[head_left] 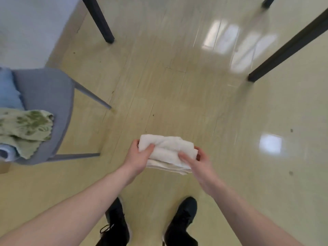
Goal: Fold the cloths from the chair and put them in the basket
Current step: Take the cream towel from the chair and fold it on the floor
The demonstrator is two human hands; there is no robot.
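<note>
We hold a folded white cloth (166,151) above the floor (177,86), left hand (140,157) and right hand (197,162) both grasping it — fingers curled round its ends, chair (46,103) at left bearing green cloth (26,128) and blue cloth (8,89).

I am counting one white cloth (167,153) and two hands: left hand (140,157), right hand (197,162). I am seeing one grey chair (46,96) at the left carrying three more cloths: green patterned cloth (26,128), blue cloth (8,89), pale blue cloth (7,153). I am also counting three dark table legs (101,20) far off and two black shoes (117,222) near.

No text, label, brand or number can be read anywhere, though motion blur may hide small print.
</note>
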